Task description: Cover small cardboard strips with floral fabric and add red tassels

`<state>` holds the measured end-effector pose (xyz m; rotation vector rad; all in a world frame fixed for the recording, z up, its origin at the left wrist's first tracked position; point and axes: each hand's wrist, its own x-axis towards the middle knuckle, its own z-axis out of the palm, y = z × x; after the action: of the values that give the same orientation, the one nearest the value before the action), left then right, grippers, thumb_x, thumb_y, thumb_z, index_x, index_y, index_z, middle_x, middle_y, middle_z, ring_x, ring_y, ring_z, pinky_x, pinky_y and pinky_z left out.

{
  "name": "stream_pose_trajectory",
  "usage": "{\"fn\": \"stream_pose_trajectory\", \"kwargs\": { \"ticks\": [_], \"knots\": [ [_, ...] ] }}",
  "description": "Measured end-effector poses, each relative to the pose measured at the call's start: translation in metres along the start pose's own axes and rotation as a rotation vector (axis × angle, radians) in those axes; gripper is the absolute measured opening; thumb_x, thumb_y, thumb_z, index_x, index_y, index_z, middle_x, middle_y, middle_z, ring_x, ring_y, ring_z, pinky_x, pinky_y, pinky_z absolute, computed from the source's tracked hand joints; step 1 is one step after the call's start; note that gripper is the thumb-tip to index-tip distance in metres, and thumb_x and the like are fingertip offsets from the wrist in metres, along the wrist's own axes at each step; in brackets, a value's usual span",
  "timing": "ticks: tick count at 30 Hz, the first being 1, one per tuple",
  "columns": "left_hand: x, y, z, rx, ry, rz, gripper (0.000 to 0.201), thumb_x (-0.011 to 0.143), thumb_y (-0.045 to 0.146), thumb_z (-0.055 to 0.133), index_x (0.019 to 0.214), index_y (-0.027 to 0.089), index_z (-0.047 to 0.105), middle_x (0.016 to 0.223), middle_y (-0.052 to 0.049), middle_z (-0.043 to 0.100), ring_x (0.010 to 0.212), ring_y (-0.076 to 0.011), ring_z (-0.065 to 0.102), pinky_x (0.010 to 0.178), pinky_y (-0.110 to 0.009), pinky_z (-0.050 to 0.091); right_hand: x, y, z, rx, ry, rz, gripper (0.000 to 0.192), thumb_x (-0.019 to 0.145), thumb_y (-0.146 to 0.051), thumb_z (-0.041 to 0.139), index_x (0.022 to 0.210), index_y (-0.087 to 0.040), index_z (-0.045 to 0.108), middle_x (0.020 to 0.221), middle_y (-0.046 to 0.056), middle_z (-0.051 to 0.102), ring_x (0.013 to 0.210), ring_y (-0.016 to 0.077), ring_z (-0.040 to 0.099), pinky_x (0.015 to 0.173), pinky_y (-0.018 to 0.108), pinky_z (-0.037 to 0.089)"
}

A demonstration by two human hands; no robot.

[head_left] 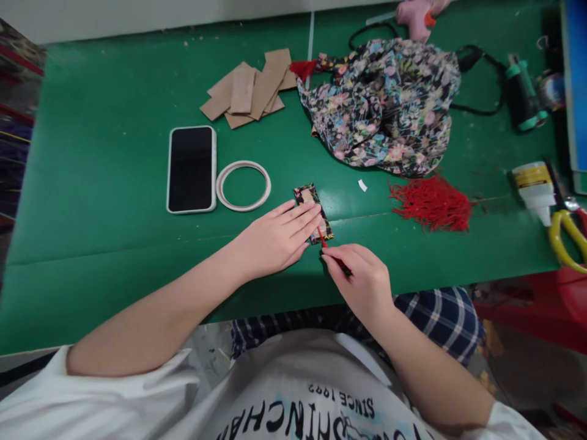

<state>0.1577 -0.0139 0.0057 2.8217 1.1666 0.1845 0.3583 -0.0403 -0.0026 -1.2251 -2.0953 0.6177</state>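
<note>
A small cardboard piece wrapped at its edges in dark floral fabric [326, 228] lies on the green table near its front edge. My left hand [279, 239] rests flat on it with the fingers stretched out, hiding much of its left side. At the piece's lower end, my right hand [360, 269] pinches a red tassel [323, 243] between thumb and fingers. Its thin red cord runs up onto the piece, towards my left fingertips. The tassel's lower part is hidden by my right hand.
Left stand a phone [191, 170] and a tape roll [221, 188]. Behind lie cardboard strips [242, 90] and floral cloth [389, 104]. To the right are a heap of red tassels [431, 203], a glue bottle [535, 188], yellow-handled scissors [560, 235] and a pink glue gun [415, 19].
</note>
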Motion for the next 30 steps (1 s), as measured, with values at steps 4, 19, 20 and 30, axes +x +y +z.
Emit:
{"fn": "stream_pose_trajectory", "kwargs": {
  "ticks": [4, 19, 20, 30],
  "knots": [
    [0.0005, 0.0005, 0.0005, 0.014, 0.01, -0.004, 0.046, 0.088, 0.024, 0.039, 0.13, 0.006, 0.041, 0.138, -0.015, 0.04, 0.131, -0.0248, 0.033, 0.109, -0.043, 0.028, 0.0001, 0.0003, 0.0004, 0.008, -0.003, -0.01, 0.013, 0.081, -0.015, 0.054, 0.084, -0.017, 0.066, 0.077, 0.003, 0.069, 0.073, 0.0131, 0.061, 0.071, 0.027, 0.051],
    [0.0011, 0.0021, -0.0004, 0.05, 0.003, -0.006, 0.046, 0.088, 0.023, 0.039, 0.13, 0.005, 0.041, 0.138, -0.014, 0.041, 0.13, -0.024, 0.034, 0.108, -0.041, 0.03, 0.0008, -0.0002, -0.0018, -0.181, 0.074, -0.034, 0.012, 0.077, -0.023, 0.062, 0.087, -0.019, 0.068, 0.087, 0.006, 0.063, 0.08, 0.0166, 0.054, 0.075, 0.032, 0.048],
    [0.0012, 0.0022, -0.0005, 0.051, 0.003, -0.006, 0.046, 0.088, 0.023, 0.039, 0.13, 0.005, 0.041, 0.138, -0.014, 0.041, 0.13, -0.0239, 0.035, 0.108, -0.041, 0.03, 0.001, -0.0001, -0.0021, -0.197, 0.074, -0.041, 0.013, 0.076, -0.024, 0.063, 0.088, -0.019, 0.067, 0.088, 0.006, 0.064, 0.08, 0.0169, 0.054, 0.076, 0.032, 0.048],
    [0.0009, 0.0032, -0.0012, 0.038, 0.019, -0.004, 0.046, 0.088, 0.023, 0.039, 0.13, 0.004, 0.042, 0.137, -0.015, 0.041, 0.129, -0.0242, 0.036, 0.108, -0.041, 0.032, 0.0006, 0.0042, -0.0001, -0.139, 0.052, -0.069, 0.017, 0.079, -0.014, 0.059, 0.094, -0.015, 0.067, 0.08, 0.004, 0.068, 0.073, 0.0145, 0.055, 0.072, 0.03, 0.049]
  ]
}}
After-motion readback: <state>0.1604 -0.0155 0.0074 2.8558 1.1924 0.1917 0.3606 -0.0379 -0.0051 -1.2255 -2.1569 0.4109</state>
